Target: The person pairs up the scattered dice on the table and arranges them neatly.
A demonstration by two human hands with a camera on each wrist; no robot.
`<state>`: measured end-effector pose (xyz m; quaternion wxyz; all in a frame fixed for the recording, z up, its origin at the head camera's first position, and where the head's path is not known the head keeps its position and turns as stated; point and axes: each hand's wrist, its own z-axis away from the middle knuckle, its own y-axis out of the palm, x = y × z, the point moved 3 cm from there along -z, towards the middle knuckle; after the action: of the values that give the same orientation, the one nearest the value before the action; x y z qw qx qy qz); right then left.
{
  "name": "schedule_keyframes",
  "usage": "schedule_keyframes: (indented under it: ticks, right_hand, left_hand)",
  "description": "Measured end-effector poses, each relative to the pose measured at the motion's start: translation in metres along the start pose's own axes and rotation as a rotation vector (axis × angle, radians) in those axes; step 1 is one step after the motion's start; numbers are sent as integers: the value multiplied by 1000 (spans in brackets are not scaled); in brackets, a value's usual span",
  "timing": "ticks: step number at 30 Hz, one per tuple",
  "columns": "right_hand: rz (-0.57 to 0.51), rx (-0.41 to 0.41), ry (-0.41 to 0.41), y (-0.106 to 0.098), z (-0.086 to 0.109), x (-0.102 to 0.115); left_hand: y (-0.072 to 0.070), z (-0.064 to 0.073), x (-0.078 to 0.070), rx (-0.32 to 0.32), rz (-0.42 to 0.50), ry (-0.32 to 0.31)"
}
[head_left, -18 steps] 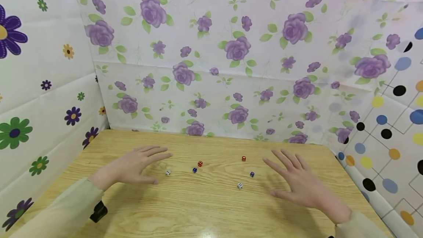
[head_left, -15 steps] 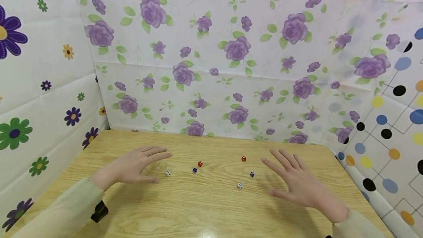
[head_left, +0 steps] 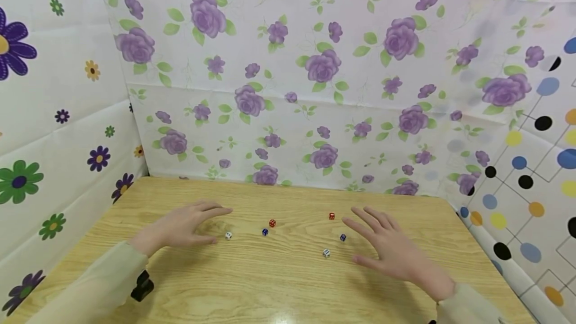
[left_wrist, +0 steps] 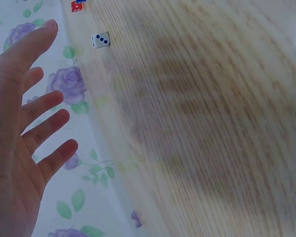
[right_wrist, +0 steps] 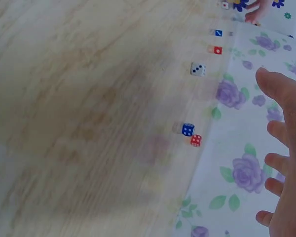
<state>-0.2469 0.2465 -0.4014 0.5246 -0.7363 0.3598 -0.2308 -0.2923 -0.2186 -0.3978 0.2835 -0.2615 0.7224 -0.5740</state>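
My left hand (head_left: pixel 184 226) hovers over the left part of the table, thumb and fingers spread apart and nothing held. Just right of its thumb lies a white die (head_left: pixel 228 236). A blue die (head_left: pixel 265 232) and a red die (head_left: pixel 272 223) sit close together a little farther right. On the other side, my right hand (head_left: pixel 391 249) is held above the table with its fingers extended and parted. Nearest to it are a second blue die (head_left: pixel 343 237) and a second white die (head_left: pixel 326 253). Behind these lies another red die (head_left: pixel 331 216).
The wooden table (head_left: pixel 252 289) meets a cloth backdrop with purple roses (head_left: pixel 324 66) at its far edge. Flower-print cloth (head_left: pixel 99 158) stands on the left and dotted cloth (head_left: pixel 525 182) on the right. A black strap piece (head_left: pixel 142 286) hangs below the left sleeve.
My right hand has moved left, closer to the blue and white dice. The left hand has shifted slightly right, its thumb nearing the white die. The dice have stayed put.
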Motion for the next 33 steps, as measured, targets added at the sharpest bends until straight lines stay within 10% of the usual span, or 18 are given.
schedule_keyframes:
  ticks: [33]
  right_hand:
    - [-183, -25, 45, 54, -23, 26]
  left_hand:
    - [18, -2, -30, 15, 216, -14]
